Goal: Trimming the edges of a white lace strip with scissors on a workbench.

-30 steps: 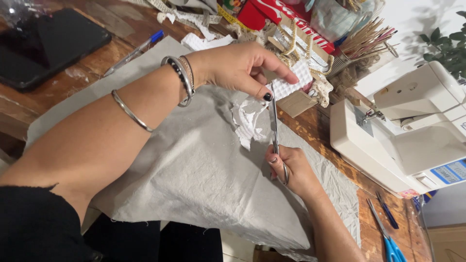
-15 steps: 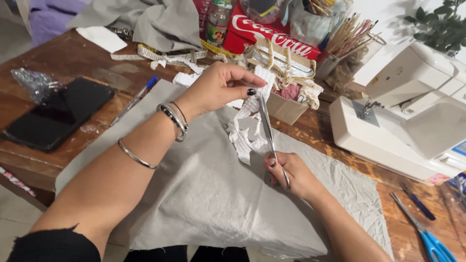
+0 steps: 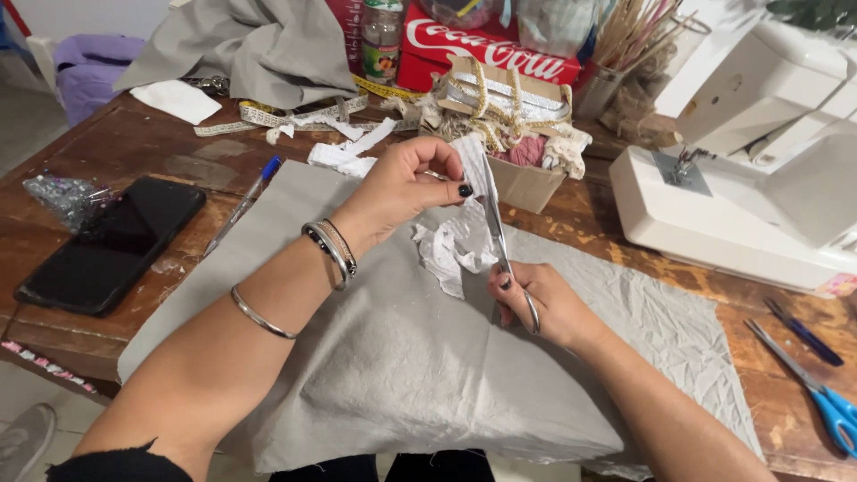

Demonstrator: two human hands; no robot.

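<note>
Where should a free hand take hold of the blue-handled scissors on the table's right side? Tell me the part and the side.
Take the blue-handled scissors by the blue handle loops at the near right end, coming from above on the person's right. They lie flat on the wooden table, blades closed and pointing up-left toward the sewing machine, so the handles are the safe, reachable end.

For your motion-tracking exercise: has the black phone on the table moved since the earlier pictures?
No. The black phone lies in the same spot on the wooden table, beside the grey cloth; only the head camera shifted.
</note>
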